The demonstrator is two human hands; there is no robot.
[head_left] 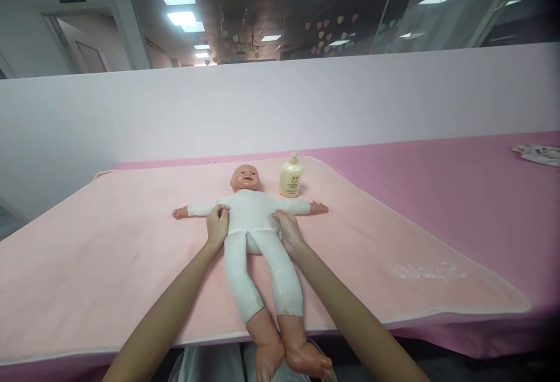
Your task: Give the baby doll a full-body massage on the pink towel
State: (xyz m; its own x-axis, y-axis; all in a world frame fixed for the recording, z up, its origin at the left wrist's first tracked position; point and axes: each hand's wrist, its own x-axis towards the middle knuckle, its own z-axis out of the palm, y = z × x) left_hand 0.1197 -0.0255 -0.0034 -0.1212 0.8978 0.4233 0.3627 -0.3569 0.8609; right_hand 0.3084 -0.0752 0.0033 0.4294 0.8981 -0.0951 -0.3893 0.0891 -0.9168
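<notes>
The pink blanket [109, 265] lies bare across the whole left half of the frame, open for a hand to pass. At centre the doll [251, 218] blocks the way, arms spread wide, with the left hand [217, 224] and right hand [287, 230] against its sides. A cream bottle [291, 177] stands just right of its head. The lower right blanket and the pink table [459, 195] beyond are open up to the folded cloth [538, 153] at far right

From where I stand nothing reads clearly: the cream bottle [290, 177] at twelve o'clock bears a blurred label, and the pink blanket [431, 270] at three o'clock faint embossed lettering.
</notes>
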